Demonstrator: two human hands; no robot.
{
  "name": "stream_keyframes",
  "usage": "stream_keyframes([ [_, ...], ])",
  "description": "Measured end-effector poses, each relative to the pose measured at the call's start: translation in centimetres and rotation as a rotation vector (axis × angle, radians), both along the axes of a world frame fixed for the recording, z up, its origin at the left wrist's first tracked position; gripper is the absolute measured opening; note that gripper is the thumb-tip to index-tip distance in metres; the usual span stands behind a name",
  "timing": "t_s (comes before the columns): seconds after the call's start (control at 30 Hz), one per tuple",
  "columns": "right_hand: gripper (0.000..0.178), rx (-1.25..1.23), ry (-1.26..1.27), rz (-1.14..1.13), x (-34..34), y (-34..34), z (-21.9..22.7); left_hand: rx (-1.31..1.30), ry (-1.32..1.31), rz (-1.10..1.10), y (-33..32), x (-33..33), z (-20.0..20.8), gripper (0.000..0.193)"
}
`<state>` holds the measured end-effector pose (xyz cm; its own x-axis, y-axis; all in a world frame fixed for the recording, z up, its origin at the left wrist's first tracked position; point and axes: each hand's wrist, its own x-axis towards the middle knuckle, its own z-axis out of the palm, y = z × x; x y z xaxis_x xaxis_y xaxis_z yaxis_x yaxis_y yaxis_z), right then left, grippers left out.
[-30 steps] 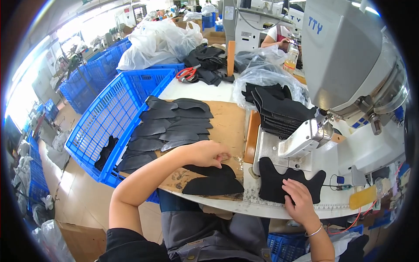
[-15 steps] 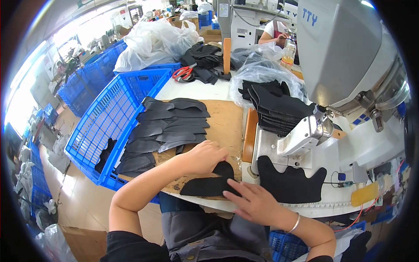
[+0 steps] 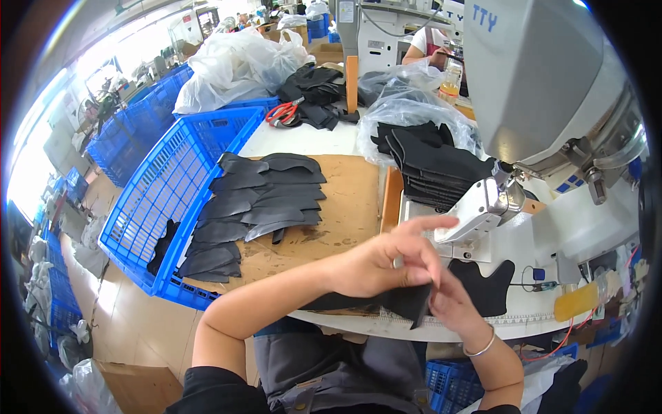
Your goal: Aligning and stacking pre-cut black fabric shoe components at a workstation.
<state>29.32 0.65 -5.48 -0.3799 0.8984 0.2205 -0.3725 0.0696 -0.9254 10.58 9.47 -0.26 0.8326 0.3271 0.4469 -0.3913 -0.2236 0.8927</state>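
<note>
Left hand (image 3: 376, 265) raised over the table (image 3: 324, 141), index finger extended, pinching black fabric piece (image 3: 407, 302), right hand (image 3: 452, 303) gripping same piece from below

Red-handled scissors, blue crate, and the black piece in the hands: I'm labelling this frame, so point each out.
red-handled scissors (image 3: 281, 112), head view, on the handles.
blue crate (image 3: 181, 185), head view, on its mesh floor.
black piece (image 3: 412, 301), head view, on the part between both hands.

A flat black fabric piece (image 3: 414, 301), cut with a curved outline, is lifted off the bench at its front edge, hanging slightly, pinched between both hands.
</note>
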Motion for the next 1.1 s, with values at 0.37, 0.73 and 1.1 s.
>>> stream_keyframes([
  [0.37,0.025,-0.204,0.171,0.151,1.8,-2.2,-0.1,0.033,-0.008,-0.155,-1.1,1.7,-1.1,0.01],
  [0.73,0.023,-0.285,-0.643,-0.265,7.9,-2.9,4.8,-0.429,0.672,0.013,-0.7,5.0,-1.0,0.033],
  [1.1,0.038,0.655,-1.031,-0.717,6.0,-4.9,3.8,0.017,0.263,0.219,-2.6,6.1,-1.4,0.015],
])
